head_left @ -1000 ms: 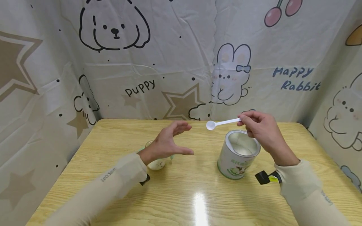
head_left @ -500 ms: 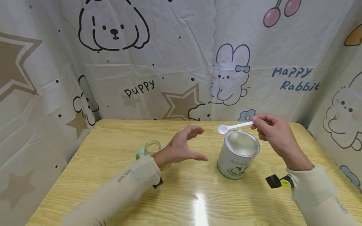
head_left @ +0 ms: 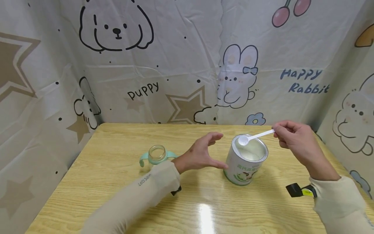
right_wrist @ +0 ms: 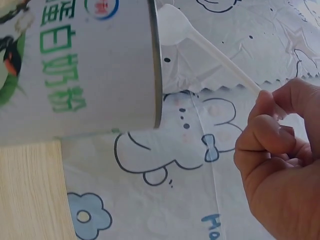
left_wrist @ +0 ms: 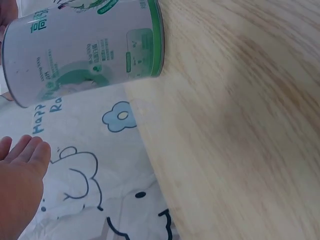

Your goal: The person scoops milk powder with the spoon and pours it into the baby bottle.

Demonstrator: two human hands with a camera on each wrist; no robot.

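A white measuring scoop (head_left: pixel 243 140) is pinched by the end of its long handle in my right hand (head_left: pixel 298 143). Its bowl hangs over the mouth of an open milk powder can (head_left: pixel 243 170), which stands upright on the table. Pale powder shows inside the can. My left hand (head_left: pixel 201 152) is spread in a C shape just left of the can, thumb tip right at its side wall. In the left wrist view the can (left_wrist: pixel 85 50) lies in front of the left fingers (left_wrist: pixel 30 152). The right wrist view shows the scoop (right_wrist: pixel 220 55) beyond the can's rim.
Behind the left forearm stands a baby bottle (head_left: pixel 157 154) without a lid, with mint green handles; the sleeve hides its lower part. The wooden table (head_left: pixel 117 195) ends at a patterned cloth (head_left: pixel 175 65) hung at the back and sides.
Both hands have moved to the right, the left one from near the bottle up to the can. The scoop has come rightward and down to over the can's mouth.
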